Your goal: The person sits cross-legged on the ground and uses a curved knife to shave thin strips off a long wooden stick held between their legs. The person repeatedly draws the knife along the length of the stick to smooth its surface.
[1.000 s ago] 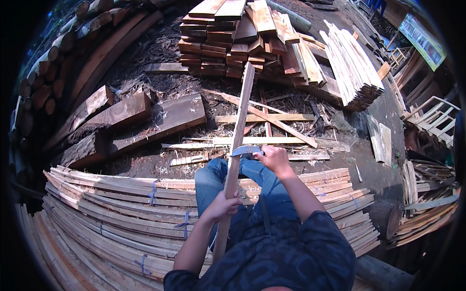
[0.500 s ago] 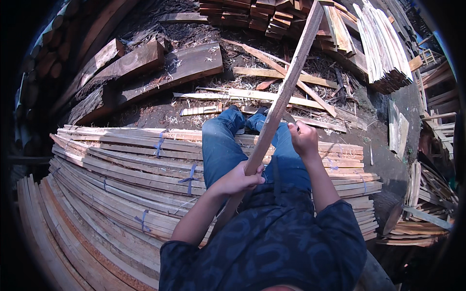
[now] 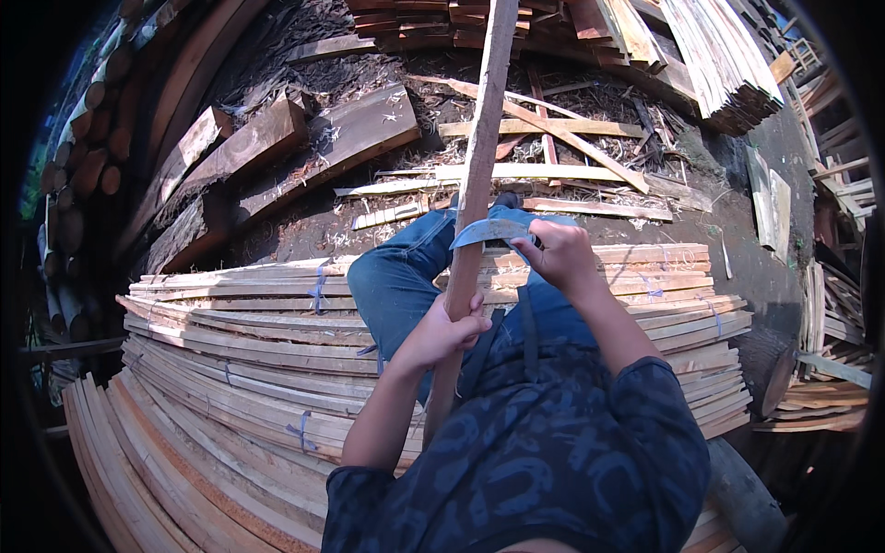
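A long squared wooden batten (image 3: 483,138) runs up and away from beside my body, past my knees. Low on it, my left hand (image 3: 444,330) is wrapped round the wood with the thumb across it. My right hand (image 3: 562,252) grips a knife with a broad curved blade (image 3: 493,229); its handle is hidden in my fist. The blade lies across the batten, above my left hand, and its pointed end reaches past the batten's left side. Whether the edge bites into the wood, I cannot tell.
Bundles of battens (image 3: 249,369) tied with bluish strips spread under and beside my legs. Heavy timber slabs (image 3: 318,152) lie at the far left, loose sticks (image 3: 544,175) and shavings ahead. Pale planks (image 3: 719,55) are stacked at the far right, and round logs (image 3: 88,166) at the left.
My right hand has brought the knife left and onto the batten, so the blade now shows. The batten's far end has swung left and stands more upright; my left hand still holds it.
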The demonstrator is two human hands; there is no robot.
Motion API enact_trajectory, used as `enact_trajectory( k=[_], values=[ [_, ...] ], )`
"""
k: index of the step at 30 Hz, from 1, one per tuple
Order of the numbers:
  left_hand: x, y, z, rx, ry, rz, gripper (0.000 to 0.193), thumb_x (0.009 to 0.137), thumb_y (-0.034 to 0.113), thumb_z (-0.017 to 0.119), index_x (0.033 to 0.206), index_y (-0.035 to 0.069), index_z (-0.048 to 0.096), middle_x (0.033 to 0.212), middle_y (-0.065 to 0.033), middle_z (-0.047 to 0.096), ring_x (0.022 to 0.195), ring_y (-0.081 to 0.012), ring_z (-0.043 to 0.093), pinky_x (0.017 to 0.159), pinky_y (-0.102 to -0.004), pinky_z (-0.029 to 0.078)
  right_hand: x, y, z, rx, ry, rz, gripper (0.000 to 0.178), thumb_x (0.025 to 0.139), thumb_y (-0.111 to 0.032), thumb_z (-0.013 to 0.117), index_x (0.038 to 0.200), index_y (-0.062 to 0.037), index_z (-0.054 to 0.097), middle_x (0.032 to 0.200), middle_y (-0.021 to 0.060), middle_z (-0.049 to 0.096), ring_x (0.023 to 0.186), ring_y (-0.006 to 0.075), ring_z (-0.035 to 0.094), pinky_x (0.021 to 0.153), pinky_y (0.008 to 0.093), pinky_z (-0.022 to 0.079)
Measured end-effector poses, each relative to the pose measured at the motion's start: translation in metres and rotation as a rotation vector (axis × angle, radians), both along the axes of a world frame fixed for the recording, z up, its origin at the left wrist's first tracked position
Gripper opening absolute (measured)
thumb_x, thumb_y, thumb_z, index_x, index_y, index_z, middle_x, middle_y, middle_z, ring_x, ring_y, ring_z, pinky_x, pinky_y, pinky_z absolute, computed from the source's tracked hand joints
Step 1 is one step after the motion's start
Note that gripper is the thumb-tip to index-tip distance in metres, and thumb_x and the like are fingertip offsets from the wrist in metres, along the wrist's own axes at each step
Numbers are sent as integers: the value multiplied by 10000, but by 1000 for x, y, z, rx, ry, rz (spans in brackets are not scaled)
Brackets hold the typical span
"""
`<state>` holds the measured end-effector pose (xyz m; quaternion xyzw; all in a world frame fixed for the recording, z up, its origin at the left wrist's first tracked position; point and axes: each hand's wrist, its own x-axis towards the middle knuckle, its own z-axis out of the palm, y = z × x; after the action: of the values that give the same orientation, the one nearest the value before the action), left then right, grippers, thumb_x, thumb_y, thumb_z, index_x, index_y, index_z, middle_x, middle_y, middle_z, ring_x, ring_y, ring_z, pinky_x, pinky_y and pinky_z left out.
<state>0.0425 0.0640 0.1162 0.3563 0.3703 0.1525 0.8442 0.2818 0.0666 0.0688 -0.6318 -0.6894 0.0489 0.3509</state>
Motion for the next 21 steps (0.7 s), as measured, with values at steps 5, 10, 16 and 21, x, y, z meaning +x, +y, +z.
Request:
enact_trajectory(
  k=[5, 10, 16, 21],
  values=[
    [-5, -1, 0, -56, -15, 28, 302, 841, -2, 678, 942, 105, 415, 749, 20, 436, 526, -44, 389, 463, -216, 317, -4, 4, -4, -25, -7, 10, 539, 888, -561, 610, 649, -89, 503, 542, 93, 526, 519, 313, 596, 453, 402, 451],
    [-5, -1, -1, -48, -53, 33, 276, 865, 59, 676, 921, 111, 410, 692, 44, 425, 505, -32, 385, 448, -209, 303, -8, 1, 1, -19, 10, 14, 537, 890, -563, 606, 656, -88, 513, 537, 101, 532, 527, 320, 601, 458, 405, 456],
    [1, 1, -6, -63, -50, -6, 274, 863, 66, 678, 922, 106, 413, 690, 48, 425, 518, -31, 388, 454, -207, 308, -4, 4, 4, -69, -30, -29, 553, 886, -585, 594, 659, -86, 523, 537, 112, 548, 527, 327, 609, 454, 411, 458],
    [2, 3, -9, -31, 7, -16, 290, 844, 6, 662, 932, 115, 408, 703, 40, 424, 521, -33, 379, 454, -205, 305, 5, 16, 3, 3, -154, -68, 566, 887, -612, 571, 670, -89, 550, 555, 104, 558, 534, 303, 625, 457, 398, 479]
  ],
)
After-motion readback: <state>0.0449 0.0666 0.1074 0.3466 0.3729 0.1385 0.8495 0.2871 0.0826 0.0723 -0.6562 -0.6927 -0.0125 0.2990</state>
